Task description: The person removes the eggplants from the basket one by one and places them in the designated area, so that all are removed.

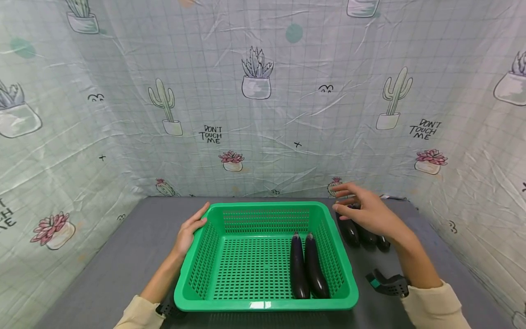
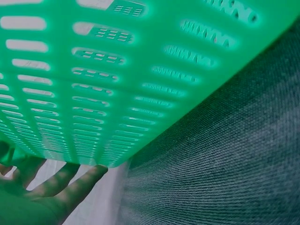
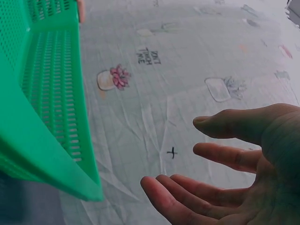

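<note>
A green plastic basket stands in the middle of the grey table. Inside, along its right side, two dark purple eggplants lie side by side. My left hand touches the basket's left rim near the far corner; in the left wrist view its fingers look fairly straight beside the slotted outer wall. Right of the basket my right hand hovers above more eggplants on the table, partly hiding them. Its fingers are spread and relaxed, with nothing between them in the right wrist view.
A pale curtain printed with cacti surrounds the table at the back and both sides. Grey table surface shows to the left of the basket. A black band is worn on my right wrist.
</note>
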Demonstrator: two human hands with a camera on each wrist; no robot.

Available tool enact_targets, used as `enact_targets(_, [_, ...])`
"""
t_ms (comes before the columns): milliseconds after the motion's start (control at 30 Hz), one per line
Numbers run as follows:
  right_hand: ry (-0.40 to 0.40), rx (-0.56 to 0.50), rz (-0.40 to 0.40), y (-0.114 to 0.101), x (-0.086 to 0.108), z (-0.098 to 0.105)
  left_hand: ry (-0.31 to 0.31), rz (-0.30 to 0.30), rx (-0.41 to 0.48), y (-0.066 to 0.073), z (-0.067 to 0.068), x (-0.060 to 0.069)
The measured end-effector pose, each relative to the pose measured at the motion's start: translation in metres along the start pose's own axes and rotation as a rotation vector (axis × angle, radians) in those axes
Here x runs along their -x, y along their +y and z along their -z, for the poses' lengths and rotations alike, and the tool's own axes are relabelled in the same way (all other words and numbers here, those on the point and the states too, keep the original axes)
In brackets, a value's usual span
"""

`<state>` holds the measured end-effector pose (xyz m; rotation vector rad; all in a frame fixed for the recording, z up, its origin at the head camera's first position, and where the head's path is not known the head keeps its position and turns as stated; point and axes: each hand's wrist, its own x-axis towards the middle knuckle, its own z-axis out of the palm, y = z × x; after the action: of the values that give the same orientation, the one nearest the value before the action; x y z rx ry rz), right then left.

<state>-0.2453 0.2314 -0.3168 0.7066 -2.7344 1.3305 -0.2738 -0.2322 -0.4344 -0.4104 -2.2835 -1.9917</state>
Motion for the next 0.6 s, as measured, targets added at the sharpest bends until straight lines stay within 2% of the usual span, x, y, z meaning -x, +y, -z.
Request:
enact_targets(200, [-0.038, -0.036, 0.016, -0.002, -0.003, -0.011, -0.003, 0.000, 0.000, -0.001, 0.000, 0.001])
enact_targets(600, [-0.102, -0.058, -0.028, -0.003, -0.013, -0.031, -0.006, 0.024, 0.023, -0.003, 0.000, 0.000])
